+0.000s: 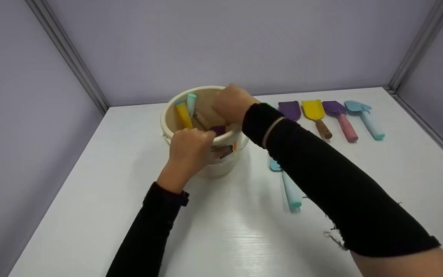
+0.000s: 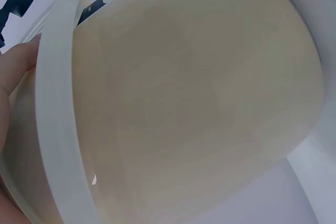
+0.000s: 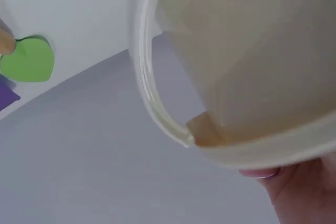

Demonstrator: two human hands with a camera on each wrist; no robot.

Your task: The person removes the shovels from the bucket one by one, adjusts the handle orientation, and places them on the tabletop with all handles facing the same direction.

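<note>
Left hand [image 1: 189, 148]: mine, clamped on the near rim of the cream bucket [image 1: 221, 161], steadying it. Right hand [image 1: 231, 102]: curled over the far rim, reaching inside; whether it grasps anything, I cannot tell. Beyond my right: toy shovels [image 1: 331, 115] lined up.

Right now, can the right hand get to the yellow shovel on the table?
Probably yes. The right hand is at the bucket rim, and the yellow shovel lies uncovered just beyond its sleeve, with nothing between.
</note>
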